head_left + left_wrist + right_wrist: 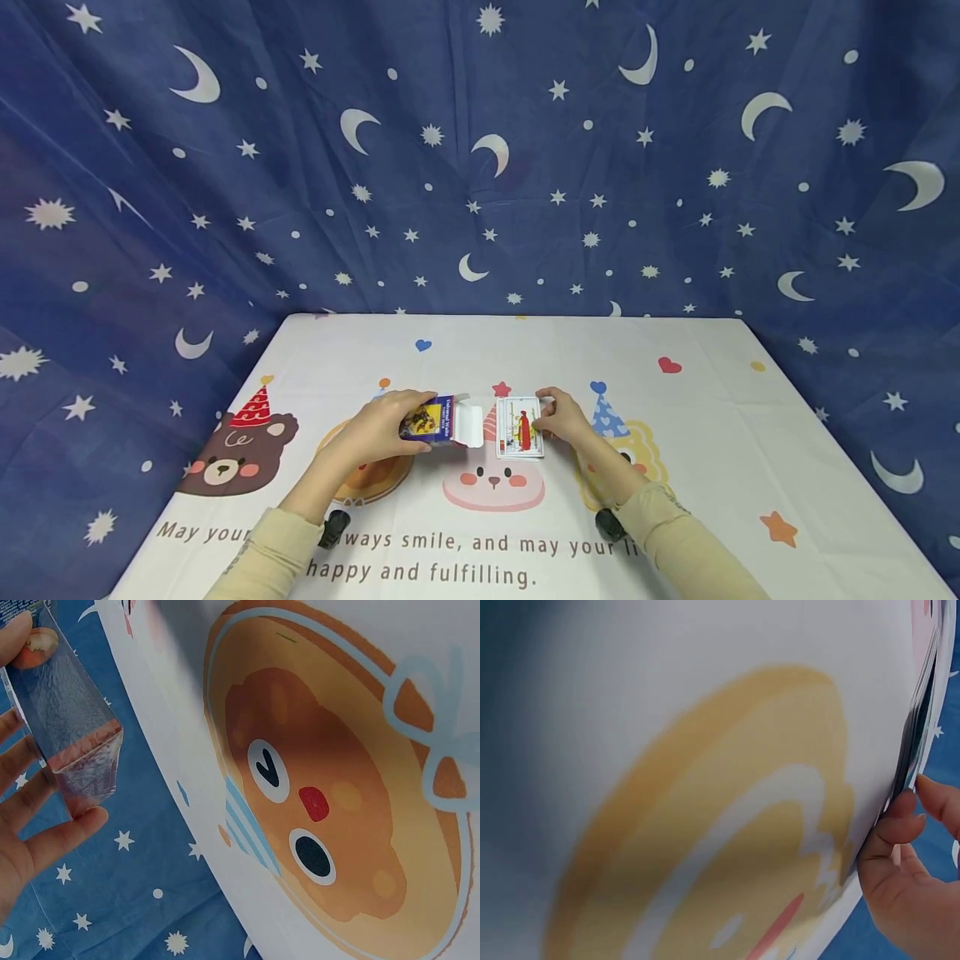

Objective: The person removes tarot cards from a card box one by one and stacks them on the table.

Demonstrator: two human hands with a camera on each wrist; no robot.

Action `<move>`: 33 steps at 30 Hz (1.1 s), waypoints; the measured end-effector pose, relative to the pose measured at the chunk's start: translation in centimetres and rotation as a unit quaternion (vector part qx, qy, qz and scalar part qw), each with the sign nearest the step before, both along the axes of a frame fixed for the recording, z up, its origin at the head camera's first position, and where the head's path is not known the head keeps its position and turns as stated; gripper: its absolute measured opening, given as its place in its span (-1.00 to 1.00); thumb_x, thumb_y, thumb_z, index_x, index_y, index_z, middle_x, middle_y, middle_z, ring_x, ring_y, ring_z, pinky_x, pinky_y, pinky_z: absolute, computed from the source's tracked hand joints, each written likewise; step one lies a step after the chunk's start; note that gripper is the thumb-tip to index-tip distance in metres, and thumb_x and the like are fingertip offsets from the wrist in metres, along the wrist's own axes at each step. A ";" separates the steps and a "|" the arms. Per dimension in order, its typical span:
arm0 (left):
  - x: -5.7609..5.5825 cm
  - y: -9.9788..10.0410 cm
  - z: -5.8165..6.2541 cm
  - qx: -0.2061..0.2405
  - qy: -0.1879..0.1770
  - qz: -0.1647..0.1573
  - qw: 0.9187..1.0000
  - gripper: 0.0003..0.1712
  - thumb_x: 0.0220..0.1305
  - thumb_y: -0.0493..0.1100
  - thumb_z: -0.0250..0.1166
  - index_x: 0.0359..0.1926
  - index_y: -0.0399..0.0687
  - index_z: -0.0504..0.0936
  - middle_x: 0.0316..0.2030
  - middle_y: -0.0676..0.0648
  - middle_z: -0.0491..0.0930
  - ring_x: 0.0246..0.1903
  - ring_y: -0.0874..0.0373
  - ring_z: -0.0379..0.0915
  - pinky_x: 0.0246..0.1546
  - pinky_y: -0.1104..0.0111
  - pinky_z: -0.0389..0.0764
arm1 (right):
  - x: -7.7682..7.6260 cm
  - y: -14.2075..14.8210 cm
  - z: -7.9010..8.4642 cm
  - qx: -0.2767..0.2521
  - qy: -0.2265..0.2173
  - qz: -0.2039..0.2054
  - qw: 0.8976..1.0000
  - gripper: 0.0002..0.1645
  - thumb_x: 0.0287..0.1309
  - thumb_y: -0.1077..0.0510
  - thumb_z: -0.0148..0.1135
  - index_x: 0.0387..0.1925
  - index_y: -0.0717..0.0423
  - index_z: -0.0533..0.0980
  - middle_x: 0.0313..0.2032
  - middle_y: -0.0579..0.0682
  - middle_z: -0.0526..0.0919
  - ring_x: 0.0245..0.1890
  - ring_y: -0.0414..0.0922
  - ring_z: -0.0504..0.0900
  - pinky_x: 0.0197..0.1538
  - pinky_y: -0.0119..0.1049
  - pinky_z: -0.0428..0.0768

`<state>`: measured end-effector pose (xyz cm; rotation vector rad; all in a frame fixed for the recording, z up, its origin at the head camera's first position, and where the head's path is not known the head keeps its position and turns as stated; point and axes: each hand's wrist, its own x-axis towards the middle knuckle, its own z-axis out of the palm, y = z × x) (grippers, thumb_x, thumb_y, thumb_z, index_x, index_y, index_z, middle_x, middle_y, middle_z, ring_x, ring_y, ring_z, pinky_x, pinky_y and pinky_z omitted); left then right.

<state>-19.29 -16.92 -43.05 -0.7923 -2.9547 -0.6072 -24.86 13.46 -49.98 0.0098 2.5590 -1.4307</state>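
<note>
In the head view my left hand [378,429] grips a tarot card box [429,419] from its left end. This box is dark blue with a yellow picture, and its white flap [469,426] stands open toward the right. The left wrist view shows clear wrap at the end of the box [64,697], with fingers and thumb around it. A stack of tarot cards [517,427] lies just right of the flap, a red-robed figure on the top card. My right hand [567,419] pinches the right edge of these cards; the right wrist view shows the stack [921,712] edge-on at the fingertips.
A white tablecloth [600,346] printed with cartoon animals and lettering covers the table. Behind and at the sides hangs a blue curtain [420,208] with moons and stars. A black wrist device [335,528] sits below the left wrist, another [611,525] below the right.
</note>
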 end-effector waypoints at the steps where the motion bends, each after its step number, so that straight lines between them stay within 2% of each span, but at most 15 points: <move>1: 0.0 0.0 0.0 0.000 0.000 0.000 1.000 -0.12 -0.12 0.02 0.52 0.27 -0.06 0.41 0.16 -0.15 0.51 0.15 -0.08 0.42 0.17 0.03 0.47 | 0.0 0.0 0.0 0.002 -0.001 0.000 1.000 -0.35 -0.06 0.40 0.30 0.15 0.31 0.36 -0.55 -0.04 0.42 -0.66 -0.24 0.36 -0.59 -0.50 0.37; 13: -0.2 0.2 -0.1 0.002 0.007 -0.012 1.000 -0.12 -0.12 0.02 0.52 0.27 -0.10 0.40 0.13 -0.16 0.52 0.13 -0.06 0.44 0.15 0.06 0.49 | -0.3 -0.6 0.4 0.025 0.007 0.003 1.000 -0.37 -0.12 0.41 0.29 0.10 0.34 0.38 -0.61 -0.03 0.43 -0.67 -0.21 0.40 -0.59 -0.49 0.38; 23: -0.3 0.1 0.1 0.000 0.001 -0.006 1.000 -0.12 -0.10 0.03 0.51 0.27 -0.08 0.39 0.14 -0.15 0.51 0.14 -0.05 0.43 0.16 0.07 0.48 | -0.2 -0.7 0.4 0.024 0.009 -0.009 1.000 -0.43 -0.14 0.43 0.28 0.03 0.31 0.43 -0.60 -0.04 0.39 -0.66 -0.22 0.37 -0.57 -0.50 0.41; 30: -0.2 0.0 -0.1 0.004 -0.003 -0.003 1.000 -0.12 -0.12 0.02 0.52 0.26 -0.09 0.41 0.14 -0.16 0.52 0.14 -0.08 0.43 0.17 0.04 0.47 | 0.0 -0.9 0.5 0.032 0.005 -0.008 0.999 -0.48 -0.08 0.39 0.27 0.02 0.29 0.42 -0.61 -0.04 0.40 -0.66 -0.22 0.39 -0.58 -0.49 0.41; 33: -0.1 -0.2 -0.1 0.005 -0.004 0.000 1.000 -0.12 -0.11 0.02 0.52 0.26 -0.09 0.41 0.15 -0.16 0.51 0.15 -0.08 0.42 0.18 0.04 0.47 | -0.1 -0.9 0.7 0.047 0.023 0.004 0.999 -0.55 -0.04 0.36 0.26 -0.02 0.28 0.45 -0.61 -0.04 0.42 -0.66 -0.22 0.38 -0.59 -0.49 0.38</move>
